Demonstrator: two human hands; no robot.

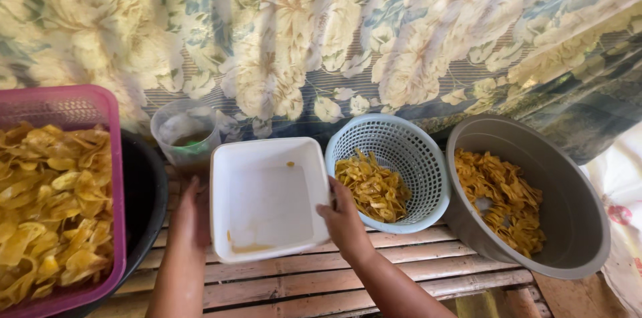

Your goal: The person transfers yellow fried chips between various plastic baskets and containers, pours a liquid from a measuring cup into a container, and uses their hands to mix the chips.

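Left hand (pixel 190 221) and right hand (pixel 342 218) grip white square tub (pixel 267 197) by its sides on the slatted table (pixel 414 271), positioning step, next move needs steady two-handed hold.

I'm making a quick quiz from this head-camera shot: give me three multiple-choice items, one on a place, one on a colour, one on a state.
1. Where does the round mesh basket stand?
A. Between the white tub and the grey basin
B. Left of the pink basket
C. Inside the grey basin

2. What colour is the rectangular basket of chips at far left?
A. Green
B. Pink
C. White

3. What state is the white tub in?
A. Full of chips
B. Lidded
C. Nearly empty

Answers:
1 A: the white tub lies to its left and the grey basin to its right.
2 B: its rim is pink.
3 C: only yellowish residue and a crumb show, with the left hand and right hand on its sides.
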